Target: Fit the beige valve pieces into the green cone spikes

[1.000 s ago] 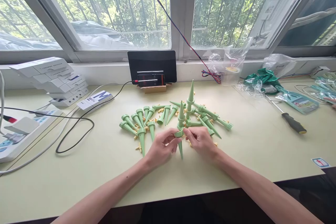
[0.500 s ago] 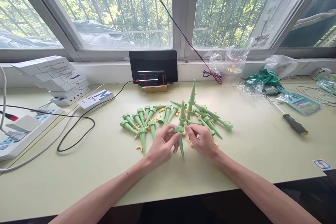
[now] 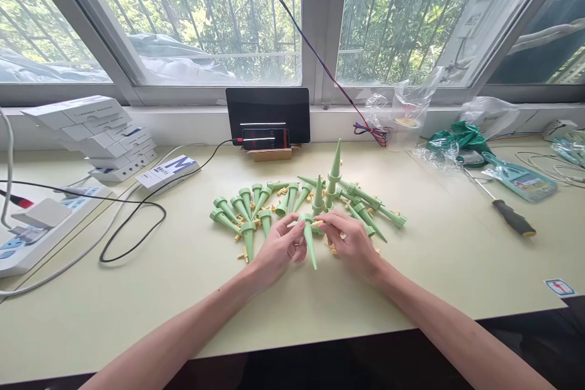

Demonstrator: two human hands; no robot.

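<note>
My left hand (image 3: 278,250) and my right hand (image 3: 350,242) meet over the pale green table (image 3: 183,292), both pinched on one green plastic spike (image 3: 309,240) that points down towards me. A small cream-coloured piece (image 3: 317,223) sits at the spike's wide end, between my right fingertips. Behind my hands lies a heap of the same green spikes (image 3: 256,207), with several small cream pieces scattered among them. Two spikes stand upright, the taller one (image 3: 334,173) at the back of the heap.
A dark tablet (image 3: 267,113) with a phone (image 3: 265,138) leans on the sill. White boxes (image 3: 98,134), a power strip (image 3: 31,228) and black cables (image 3: 132,219) lie left. A screwdriver (image 3: 503,210), plastic bags (image 3: 402,113) and green packets (image 3: 516,177) lie right.
My hands have lifted the spike slightly and brought it further from me, towards the heap. The cream piece now shows at its wide end.
</note>
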